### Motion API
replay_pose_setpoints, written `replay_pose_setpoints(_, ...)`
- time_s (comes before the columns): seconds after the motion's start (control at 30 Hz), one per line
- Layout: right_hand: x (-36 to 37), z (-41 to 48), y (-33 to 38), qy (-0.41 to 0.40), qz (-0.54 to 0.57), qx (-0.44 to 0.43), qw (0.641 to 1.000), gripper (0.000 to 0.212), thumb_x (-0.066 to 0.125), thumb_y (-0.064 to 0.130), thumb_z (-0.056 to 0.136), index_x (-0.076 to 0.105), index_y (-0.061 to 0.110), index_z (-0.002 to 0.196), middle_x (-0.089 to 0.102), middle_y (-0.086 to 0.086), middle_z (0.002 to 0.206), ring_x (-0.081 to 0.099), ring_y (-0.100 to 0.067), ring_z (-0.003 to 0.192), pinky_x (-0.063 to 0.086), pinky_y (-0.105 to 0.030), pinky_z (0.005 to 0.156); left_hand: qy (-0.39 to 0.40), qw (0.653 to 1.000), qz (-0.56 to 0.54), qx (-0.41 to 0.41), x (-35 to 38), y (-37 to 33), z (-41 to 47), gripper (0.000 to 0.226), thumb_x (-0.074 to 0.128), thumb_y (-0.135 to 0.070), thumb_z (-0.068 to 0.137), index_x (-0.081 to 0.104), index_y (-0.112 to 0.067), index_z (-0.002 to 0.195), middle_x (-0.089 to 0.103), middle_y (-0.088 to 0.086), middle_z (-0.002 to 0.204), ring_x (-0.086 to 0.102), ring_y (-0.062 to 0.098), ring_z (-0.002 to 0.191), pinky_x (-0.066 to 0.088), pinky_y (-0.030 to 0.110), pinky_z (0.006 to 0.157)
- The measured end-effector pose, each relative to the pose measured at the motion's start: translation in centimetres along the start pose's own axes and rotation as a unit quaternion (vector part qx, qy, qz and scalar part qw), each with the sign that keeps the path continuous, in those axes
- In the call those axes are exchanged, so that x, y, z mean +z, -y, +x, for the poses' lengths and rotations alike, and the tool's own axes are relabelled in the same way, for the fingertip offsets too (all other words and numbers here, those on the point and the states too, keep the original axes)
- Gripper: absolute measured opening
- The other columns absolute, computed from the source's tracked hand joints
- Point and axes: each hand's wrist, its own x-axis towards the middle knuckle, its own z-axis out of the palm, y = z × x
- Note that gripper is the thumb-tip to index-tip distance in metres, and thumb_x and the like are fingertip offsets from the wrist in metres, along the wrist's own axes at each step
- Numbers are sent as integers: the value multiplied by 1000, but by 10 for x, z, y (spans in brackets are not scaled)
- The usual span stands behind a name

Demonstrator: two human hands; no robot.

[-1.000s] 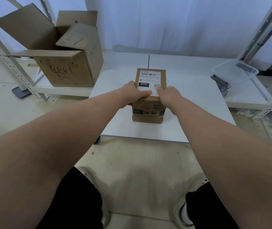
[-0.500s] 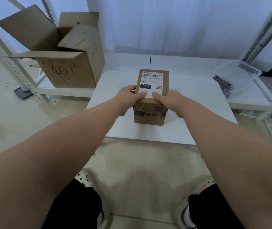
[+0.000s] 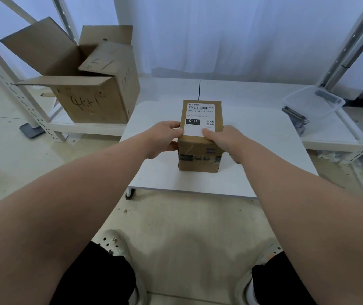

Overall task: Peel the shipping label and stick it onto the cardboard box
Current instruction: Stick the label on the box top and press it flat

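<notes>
A small cardboard box point(image 3: 199, 159) stands upright on the white table point(image 3: 264, 172). A white shipping label point(image 3: 199, 119) with a barcode and "010" lies flat on its top face. My left hand point(image 3: 165, 137) grips the box's near left top corner, fingertips at the label's left edge and thumb on the side. My right hand point(image 3: 224, 139) wraps over the near right top corner, its thumb tip pressing on the label's near right corner. The fingers of my right hand are hidden behind the box.
A large open cardboard box point(image 3: 88, 93) sits on a low white shelf at the left. A clear plastic tub point(image 3: 315, 102) and a dark metal tool point(image 3: 295, 116) lie at the right. Metal rack posts point(image 3: 352, 45) flank both sides; a white curtain hangs behind.
My thumbs, which met at the middle of the label's near edge, have slid apart toward its left and right corners. The box has stayed in place.
</notes>
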Motion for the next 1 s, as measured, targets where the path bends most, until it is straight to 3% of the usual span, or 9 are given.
replay_pose_setpoints(0.1, -11, 3, -2, -3, -31, 17, 999, 37, 44, 35, 98, 56, 7, 119, 56, -7, 104, 49, -18, 77, 30, -25, 54, -6, 998, 57, -10, -2, -6, 1, 29, 44, -21, 100, 54, -17, 127, 62, 1, 117, 62, 21, 92, 51, 29, 88)
replay_pose_setpoints(0.2, -13, 12, 0, -65, -80, -20, 994, 33, 33, 31, 99, 55, 9, 87, 51, -6, 90, 46, -26, 87, 32, -26, 57, -103, 978, 183, 19, 1, -19, 4, 26, 37, -29, 99, 56, -12, 107, 56, 6, 104, 55, 24, 89, 44, 34, 83)
replay_pose_setpoints(0.23, -13, 14, 2, -91, -112, -46, 988, 33, 31, 32, 100, 54, 11, 92, 50, -4, 95, 48, -26, 95, 38, -27, 66, -150, 952, 260, 52, 3, -23, 7, 31, 35, -31, 100, 55, -9, 110, 55, 11, 110, 53, 27, 99, 42, 35, 87)
replay_pose_setpoints(0.3, -13, 20, 8, -126, -227, -125, 958, 37, 29, 34, 100, 48, 12, 122, 52, -6, 119, 48, -29, 120, 42, -38, 94, -196, 881, 411, 130, 7, -29, 14, 44, 32, -34, 101, 45, -7, 133, 45, 12, 141, 42, 31, 128, 33, 40, 105)
replay_pose_setpoints(0.37, -11, 29, 12, -108, -356, -197, 907, 42, 26, 33, 101, 38, 14, 137, 41, -8, 145, 31, -32, 139, 25, -53, 113, -153, 823, 515, 181, 12, -30, 21, 51, 28, -35, 102, 28, -13, 147, 23, 5, 158, 20, 28, 145, 18, 43, 116)
replay_pose_setpoints(0.47, -8, 37, 10, -33, -445, -178, 877, 50, 17, 32, 103, 14, 20, 152, 8, 2, 162, -2, -23, 150, -4, -55, 117, -47, 776, 610, 152, 17, -21, 36, 54, 15, -38, 102, 4, -22, 152, 2, -5, 162, -6, 20, 149, -5, 49, 119)
replay_pose_setpoints(0.53, -9, 40, 8, -15, -453, -163, 877, 52, 14, 35, 103, 5, 23, 153, 0, 6, 163, -8, -22, 150, -9, -56, 116, -17, 771, 625, 122, 18, -18, 42, 56, 10, -42, 101, -4, -25, 152, -6, -8, 161, -11, 17, 148, -12, 51, 117)
replay_pose_setpoints(0.67, -11, 43, 10, 1, -476, -149, 867, 53, 13, 37, 102, -2, 26, 152, -6, 8, 162, -12, -25, 149, -11, -59, 115, -10, 779, 618, 104, 13, -22, 48, 62, 16, -49, 97, -5, -27, 152, -7, -9, 161, -11, 14, 148, -15, 53, 115)
replay_pose_setpoints(1.0, -16, 48, 14, -6, -490, -135, 861, 55, 16, 38, 99, 2, 32, 152, -2, 11, 162, -8, -26, 149, -16, -60, 114, -33, 741, 668, 68, 4, -33, 57, 91, 20, -79, 80, -6, -28, 151, -8, -10, 161, -12, 23, 148, -19, 59, 112)
